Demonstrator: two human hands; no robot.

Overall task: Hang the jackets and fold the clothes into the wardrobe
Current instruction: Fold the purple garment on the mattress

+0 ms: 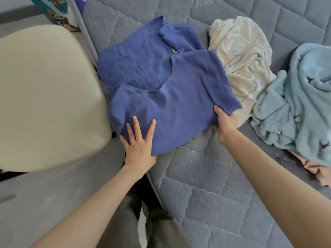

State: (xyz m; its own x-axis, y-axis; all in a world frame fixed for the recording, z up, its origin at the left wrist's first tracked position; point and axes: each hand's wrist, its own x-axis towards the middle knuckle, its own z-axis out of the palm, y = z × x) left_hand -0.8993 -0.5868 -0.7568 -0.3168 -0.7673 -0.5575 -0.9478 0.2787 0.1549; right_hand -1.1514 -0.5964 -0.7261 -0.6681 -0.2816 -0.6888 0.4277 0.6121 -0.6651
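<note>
**Folding the soft blue top on the bed**

The blue top [172, 97] lies on the bed [206, 185], near the left edge, with its near half folded up over the far half. It looks thin, light and floppy. I think it will bend and crease at any touch, and it will not hold a fold unless I press it down. It will not break, and it does not look slippery. The best places to take hold are the edges and corners, so the cloth stays flat and does not bunch up.

My left hand [139, 145] lies flat on the near left corner of the top, fingers straight and spread wide, pressing it onto the bed. My right hand [224, 122] pinches the right edge, thumb on top and fingers tucked under the cloth. Both arms reach forward, a bit apart.

A cream garment [245, 56] and a fluffy pale blue one [304, 97] wait in heaps to the right.
</note>
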